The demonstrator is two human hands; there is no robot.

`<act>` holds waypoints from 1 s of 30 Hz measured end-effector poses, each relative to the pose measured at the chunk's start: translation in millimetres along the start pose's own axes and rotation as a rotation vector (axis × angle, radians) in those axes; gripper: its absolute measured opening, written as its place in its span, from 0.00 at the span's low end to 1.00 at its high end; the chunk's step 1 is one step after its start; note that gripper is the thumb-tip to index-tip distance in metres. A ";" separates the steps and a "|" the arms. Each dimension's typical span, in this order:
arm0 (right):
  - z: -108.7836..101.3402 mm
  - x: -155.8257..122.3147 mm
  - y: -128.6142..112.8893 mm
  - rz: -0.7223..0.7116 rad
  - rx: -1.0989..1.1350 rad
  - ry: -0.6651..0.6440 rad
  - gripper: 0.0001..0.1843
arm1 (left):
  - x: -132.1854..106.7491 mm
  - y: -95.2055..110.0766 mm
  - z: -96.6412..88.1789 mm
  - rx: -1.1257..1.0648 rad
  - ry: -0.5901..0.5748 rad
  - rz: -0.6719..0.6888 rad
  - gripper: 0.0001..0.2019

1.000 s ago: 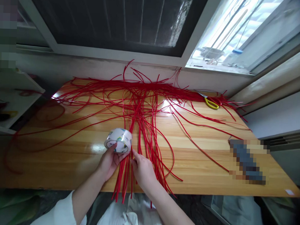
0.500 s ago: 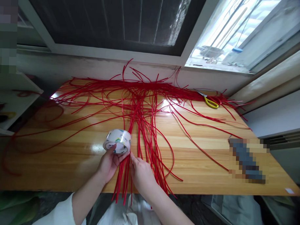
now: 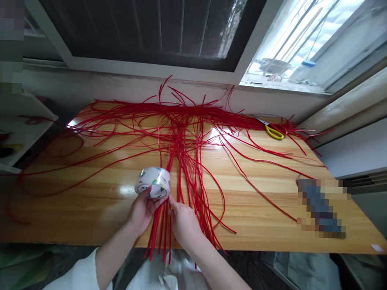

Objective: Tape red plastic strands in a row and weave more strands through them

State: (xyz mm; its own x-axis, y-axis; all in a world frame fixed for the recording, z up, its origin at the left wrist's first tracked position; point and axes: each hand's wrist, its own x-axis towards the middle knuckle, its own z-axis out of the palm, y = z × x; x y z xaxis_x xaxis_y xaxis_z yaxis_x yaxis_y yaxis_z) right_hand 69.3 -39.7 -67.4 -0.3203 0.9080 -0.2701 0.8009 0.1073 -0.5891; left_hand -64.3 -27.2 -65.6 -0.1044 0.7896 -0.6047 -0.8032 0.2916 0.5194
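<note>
My left hand is closed on a roll of clear packing tape, its thumb hooked inside the printed core. Right beside it, my right hand has its fingertips pressed together at the roll's lower right edge; whatever is pinched there is too small to make out. Several red cords run beneath the tape and between both hands, their ends hanging past the table's front edge. Just to the right lies another loose bundle of red cords.
A thick heap of red cords stretches along the back of the wooden table. Yellow-handled scissors rest on its right part. A blurred-out dark object lies at the right. Behind are a wall and a window.
The tape roll has turned slightly in my left hand, its printing shifted. Both hands stay at almost the same place over the cords.
</note>
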 end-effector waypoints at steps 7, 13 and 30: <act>-0.1 -4.6 -1.0 0.021 0.115 0.078 0.18 | 2.6 -1.4 -4.7 -0.005 -0.006 0.013 0.08; 8.9 -8.3 3.7 -0.001 0.107 0.123 0.18 | 2.2 -1.4 -4.6 -0.023 -0.022 0.002 0.09; 12.4 -9.6 1.7 0.016 -0.032 0.131 0.20 | 0.5 -5.8 -4.2 0.025 -0.031 0.054 0.08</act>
State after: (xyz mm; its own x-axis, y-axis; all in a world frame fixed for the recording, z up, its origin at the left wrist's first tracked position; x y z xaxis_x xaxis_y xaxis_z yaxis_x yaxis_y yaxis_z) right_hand 67.5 -53.2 -75.3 -0.2406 0.9545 -0.1760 0.8218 0.1039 -0.5602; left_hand -62.1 -30.8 -71.4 -0.1287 0.8205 -0.5569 -0.7820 0.2613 0.5658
